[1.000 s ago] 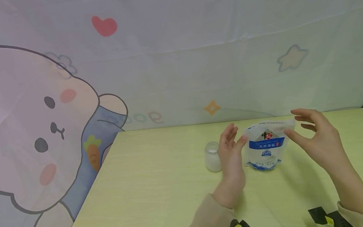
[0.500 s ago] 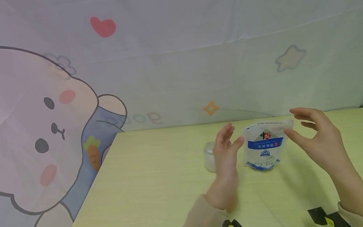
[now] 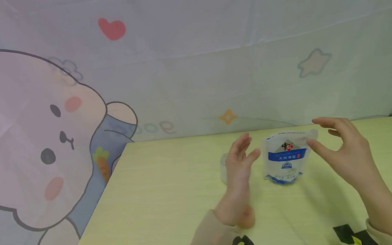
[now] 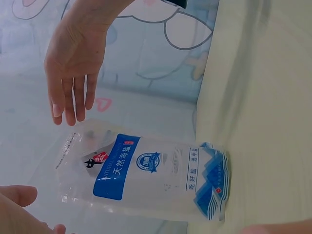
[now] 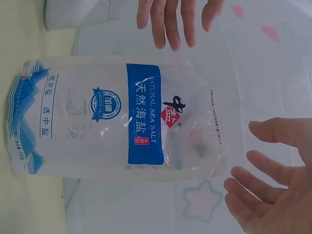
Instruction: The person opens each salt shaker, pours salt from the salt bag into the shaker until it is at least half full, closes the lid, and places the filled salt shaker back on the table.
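Note:
A clear plastic bag of sea salt with a blue label stands upright on the table. To its left my left hand is held up with fingers extended, a gap between thumb and bag. On the other side my right hand hovers with fingers loosely bent and parted, its thumb tip by the bag's upper right edge. Both hands hold nothing; the right wrist view shows the bag between the two hands' spread fingers. Behind my left hand, a glass jar with white contents is mostly hidden.
A rounded pinkish-brown thing lies on the table beside my left wrist, partly covered by it. The pale yellow table reaches back to a hanging cloth printed with cartoon figures.
My left hand has moved left, away from the salt bag, covering more of the jar and uncovering the rounded pinkish-brown thing. My right hand and the bag stay nearly in place.

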Demonstrator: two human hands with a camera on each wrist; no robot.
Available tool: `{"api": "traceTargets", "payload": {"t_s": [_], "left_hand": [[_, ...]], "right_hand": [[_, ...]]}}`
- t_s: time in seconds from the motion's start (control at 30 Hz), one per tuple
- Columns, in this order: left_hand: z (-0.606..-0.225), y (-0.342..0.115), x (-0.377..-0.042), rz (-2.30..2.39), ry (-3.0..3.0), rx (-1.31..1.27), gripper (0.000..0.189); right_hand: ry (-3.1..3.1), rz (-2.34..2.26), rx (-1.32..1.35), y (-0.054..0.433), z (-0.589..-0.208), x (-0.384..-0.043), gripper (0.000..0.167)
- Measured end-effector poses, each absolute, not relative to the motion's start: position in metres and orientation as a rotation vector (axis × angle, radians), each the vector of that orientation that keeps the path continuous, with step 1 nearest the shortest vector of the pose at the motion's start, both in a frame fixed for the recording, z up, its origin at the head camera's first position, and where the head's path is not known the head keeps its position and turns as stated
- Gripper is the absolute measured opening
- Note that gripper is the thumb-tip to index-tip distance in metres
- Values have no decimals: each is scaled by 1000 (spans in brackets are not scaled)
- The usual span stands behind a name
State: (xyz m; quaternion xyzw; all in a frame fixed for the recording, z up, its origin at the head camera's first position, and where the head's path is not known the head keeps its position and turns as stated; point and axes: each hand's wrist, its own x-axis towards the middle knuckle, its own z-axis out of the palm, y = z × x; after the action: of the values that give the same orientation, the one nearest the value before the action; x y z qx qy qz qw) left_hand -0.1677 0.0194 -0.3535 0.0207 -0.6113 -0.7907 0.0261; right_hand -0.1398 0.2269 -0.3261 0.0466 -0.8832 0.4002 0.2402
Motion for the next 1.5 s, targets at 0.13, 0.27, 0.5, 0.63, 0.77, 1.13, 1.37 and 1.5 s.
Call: {"api": "traceTargets", "payload": {"t_s": [0.13,0.27,0.5,0.63,0.77,1.13,1.37,1.5], "left_hand": [[-354,16,-168,-2400,-1946,13,47],[-355,12,-167,-2346,-1987,-80,48],[-356,4,-168,-2252,-2049,-181,48],[-356,1,-169,-2235,-2050,-178,49],[-356,-2,-169,-2213,-2043,-198,49],[-355,-10,-172,-2083,-2079,-310,49],[-355,-19,-172,-2012,-2166,-314,50],[-354,-23,-170,-1955,-2228,-302,51]], "right_hand": [[-2407,1089,139,227,-327,-139,48],[-2428,1098,135,226,-324,-136,48],[-2421,1102,175,223,-322,-134,45],[-2406,1098,238,218,-322,-132,44],[-2422,1107,262,214,-319,-130,44],[-2409,1048,462,204,-316,-124,47],[-2441,1002,602,198,-315,-120,53],[-2443,974,703,193,-316,-119,53]]}}
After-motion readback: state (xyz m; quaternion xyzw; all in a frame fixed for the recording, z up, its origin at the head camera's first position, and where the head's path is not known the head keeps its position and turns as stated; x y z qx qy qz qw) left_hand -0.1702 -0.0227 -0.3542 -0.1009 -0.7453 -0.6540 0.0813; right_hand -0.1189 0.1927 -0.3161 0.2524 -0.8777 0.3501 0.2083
